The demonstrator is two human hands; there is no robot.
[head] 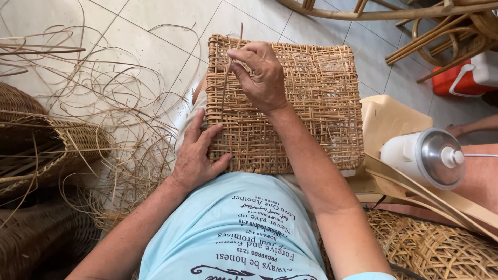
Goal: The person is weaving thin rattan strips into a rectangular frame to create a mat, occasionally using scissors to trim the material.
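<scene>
A person seated on a tiled floor works a woven rattan panel resting across the lap, seen from a head-worn camera. The right hand is closed in a pinch on 1 thin cane strand, which runs down the panel's left side near its upper corner. The left hand lies flat and open, fingers spread, pressing the panel's lower left edge and gripping nothing.

The strand looks thin and stiff; a sharp pull or a tight bend at the weave could likely kink or snap it, or drag neighbouring strips out of line. Should the left hand ease its pressure, the panel might slide off the lap, since only that palm and the knees appear to steady it.

Loose cane strips curl across the floor to the left, close enough to tangle with the working strand. 2 woven baskets sit at the left edge. To the right stand a cream plastic stool and a white jug with a metal lid, both near the right elbow, where a wide sweep could knock them. A wooden chair frame and a red-and-white cooler stand farther off. More woven cane lies at lower right.
</scene>
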